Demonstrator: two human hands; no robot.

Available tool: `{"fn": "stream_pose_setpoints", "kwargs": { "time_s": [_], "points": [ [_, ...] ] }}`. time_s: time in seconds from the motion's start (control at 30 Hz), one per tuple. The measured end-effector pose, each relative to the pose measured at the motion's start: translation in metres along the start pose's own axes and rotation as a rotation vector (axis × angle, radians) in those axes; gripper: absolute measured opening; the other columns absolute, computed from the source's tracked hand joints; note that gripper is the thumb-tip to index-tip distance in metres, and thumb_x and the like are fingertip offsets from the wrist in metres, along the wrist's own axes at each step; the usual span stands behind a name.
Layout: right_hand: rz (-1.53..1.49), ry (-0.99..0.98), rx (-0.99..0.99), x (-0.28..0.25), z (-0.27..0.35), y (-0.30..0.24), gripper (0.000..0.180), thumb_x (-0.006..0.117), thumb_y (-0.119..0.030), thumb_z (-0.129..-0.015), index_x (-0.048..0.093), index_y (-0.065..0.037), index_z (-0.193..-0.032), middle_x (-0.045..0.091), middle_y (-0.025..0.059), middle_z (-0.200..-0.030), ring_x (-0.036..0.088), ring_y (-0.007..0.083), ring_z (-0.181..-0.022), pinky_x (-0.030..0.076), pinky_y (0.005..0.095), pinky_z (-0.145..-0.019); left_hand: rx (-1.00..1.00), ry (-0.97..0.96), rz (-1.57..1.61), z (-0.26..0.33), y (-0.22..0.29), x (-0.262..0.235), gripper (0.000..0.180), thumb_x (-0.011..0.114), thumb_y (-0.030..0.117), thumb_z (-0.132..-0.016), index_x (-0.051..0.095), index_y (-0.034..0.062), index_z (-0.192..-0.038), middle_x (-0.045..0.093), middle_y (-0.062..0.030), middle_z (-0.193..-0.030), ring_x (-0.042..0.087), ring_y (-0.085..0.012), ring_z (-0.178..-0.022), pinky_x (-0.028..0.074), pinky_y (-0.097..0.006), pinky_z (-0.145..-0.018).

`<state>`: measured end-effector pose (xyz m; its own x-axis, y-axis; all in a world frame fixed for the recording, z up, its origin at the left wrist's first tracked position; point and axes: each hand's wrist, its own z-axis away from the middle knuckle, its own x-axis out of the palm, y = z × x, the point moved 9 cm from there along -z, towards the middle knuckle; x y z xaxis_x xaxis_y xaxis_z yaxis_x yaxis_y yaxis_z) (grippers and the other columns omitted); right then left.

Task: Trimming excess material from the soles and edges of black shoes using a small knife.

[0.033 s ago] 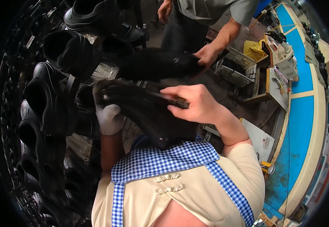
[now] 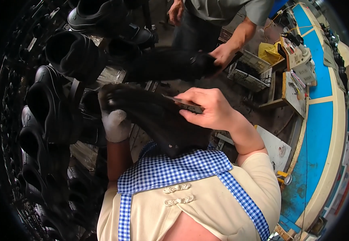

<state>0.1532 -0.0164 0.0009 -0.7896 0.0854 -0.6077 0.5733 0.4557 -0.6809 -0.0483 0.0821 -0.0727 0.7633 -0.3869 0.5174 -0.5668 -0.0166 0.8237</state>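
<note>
My left hand [image 2: 115,120], in a pale glove with dark-stained fingers, is wrapped around the far left end of a black shoe [image 2: 154,114]. The shoe lies slanted in front of my apron, its lower end close to the checked cloth. Bare and pinched closed, my right hand [image 2: 210,108] holds a thin, pointed metal tool [image 2: 188,105] against or just above the shoe's upper side; its exact kind is unclear. Just beyond, a co-worker's hand [image 2: 224,55] grasps another black shoe [image 2: 170,64], blurred by motion.
Black shoes [image 2: 42,100] crowd the rack at left, with clear plastic wrap [image 2: 112,75] among them. At right runs a blue-topped bench [image 2: 319,132] with a pale edge. A crate [image 2: 250,72], a yellow bag [image 2: 267,54] and a small tool table [image 2: 293,90] stand before it.
My right hand has shifted slightly right with the metal tool, showing more of its shaft. The co-worker's hand and shoe have moved a little to the right.
</note>
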Motion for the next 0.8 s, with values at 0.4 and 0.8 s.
{"fn": "stream_pose_setpoints", "kwargs": {
  "time_s": [0.4, 0.8],
  "points": [
    [0.350, -0.326, -0.324, 0.014, 0.001, -0.034, 0.014, 0.071, -0.010, -0.066, 0.059, -0.006, -0.072, 0.053, 0.0039, -0.074, 0.059, 0.0199, -0.055, 0.048, 0.0302, -0.049, -0.105, -0.050, 0.146, 0.000, -0.020, 0.006, 0.071, 0.071, 0.009, -0.071, 0.042, 0.0080, -0.136, 0.058, -0.0166, -0.122, 0.061, -0.0292, -0.110, 0.054, -0.041, -0.092],
    [0.196, -0.157, -0.262, 0.010, 0.005, -0.010, 0.011, 0.065, -0.005, -0.063, 0.056, -0.005, -0.070, 0.056, 0.0052, -0.072, 0.059, 0.0209, -0.053, 0.047, 0.0301, -0.047, -0.134, -0.039, 0.117, -0.005, -0.024, 0.015, 0.062, 0.070, 0.015, -0.071, 0.049, 0.0054, -0.129, 0.060, -0.0138, -0.118, 0.062, -0.0269, -0.106, 0.053, -0.040, -0.091]
  ]
}}
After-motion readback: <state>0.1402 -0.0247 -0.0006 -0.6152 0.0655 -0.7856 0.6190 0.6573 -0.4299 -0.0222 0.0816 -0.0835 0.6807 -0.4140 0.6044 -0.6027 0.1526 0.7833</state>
